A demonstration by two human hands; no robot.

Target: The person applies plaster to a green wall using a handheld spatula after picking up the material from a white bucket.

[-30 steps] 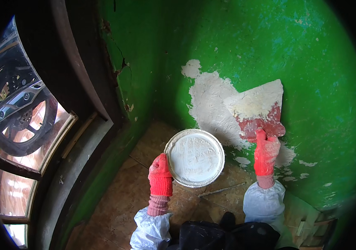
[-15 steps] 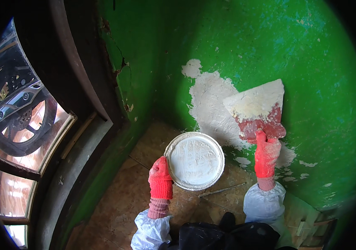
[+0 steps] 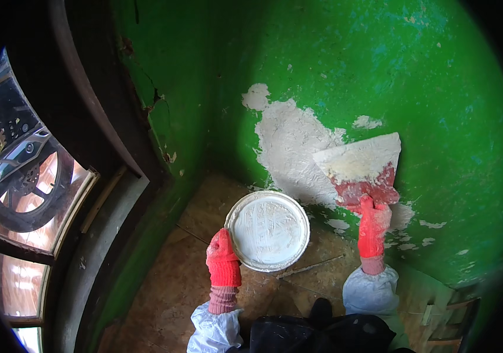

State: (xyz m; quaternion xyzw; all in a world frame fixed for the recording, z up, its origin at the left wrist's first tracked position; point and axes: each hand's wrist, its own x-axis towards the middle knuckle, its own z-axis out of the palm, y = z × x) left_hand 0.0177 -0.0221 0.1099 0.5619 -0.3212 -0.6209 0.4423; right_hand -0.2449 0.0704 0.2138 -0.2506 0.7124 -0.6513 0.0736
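Note:
My left hand, in a red knit glove, grips the rim of a round white lid smeared with putty. My right hand, gloved the same way, is closed around the red handle end of a wide putty knife. White putty coats the broad upper part of its blade. The blade lies against or just in front of the green wall, overlapping the right side of a large white putty patch. Whether the whole edge touches the wall I cannot tell.
Brown floor tiles lie below, with a thin stick near the lid. At left, a dark door frame borders an opening where a motorcycle wheel shows. Cracked, chipped wall edges stand beside the frame.
A small white putty smear now shows on the green wall above the knife. The knife sits slightly lower in the picture. The whole view has shifted a little; the left hand still holds the lid.

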